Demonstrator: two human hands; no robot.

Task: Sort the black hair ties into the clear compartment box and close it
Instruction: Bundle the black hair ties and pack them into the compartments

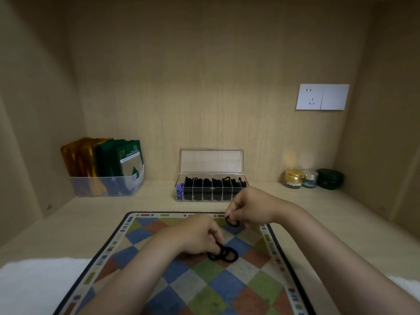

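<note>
Small clump of black hair ties (223, 254) on the checkered mat (247, 289), pinched by left hand (197, 235). One more tie (232, 222) pinched in right hand (250, 210), just short of the open clear box (211, 189). Probably best dropped into a less stuffed slot, no cramming.

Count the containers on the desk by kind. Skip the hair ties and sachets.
clear compartment box: 1
translucent bin: 1
small jars: 2, the gold-lidded jar and the silver-lidded jar
dark green case: 1
Total: 5
</note>
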